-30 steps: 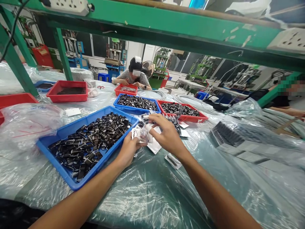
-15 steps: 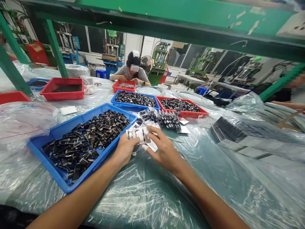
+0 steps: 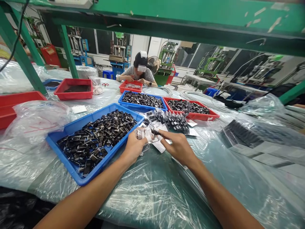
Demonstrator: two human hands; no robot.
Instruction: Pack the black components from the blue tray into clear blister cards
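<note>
My left hand (image 3: 134,147) is closed on a small clear plastic pack (image 3: 142,134), just off the right edge of a blue tray (image 3: 82,180) heaped with black parts. Pinched in my right hand (image 3: 179,147) is a small dark piece (image 3: 156,132), its tip at the pack's right side. White wraps cover some fingertips. Under and beyond my hands lie white cards (image 3: 159,146) and a row of clear packs with black parts (image 3: 175,121).
Behind stand another blue tray (image 3: 124,102) and a red tray (image 3: 211,117) of black parts. A plastic bag (image 3: 38,119) lies left, stacked packs (image 3: 259,143) right. Across the table a person (image 3: 140,71) bends over a small red tray (image 3: 131,90). A green beam (image 3: 166,22) spans overhead.
The view has shifted, so the trays appear farther right. A dark piece now shows in my right fingers, which were at the pack before.
</note>
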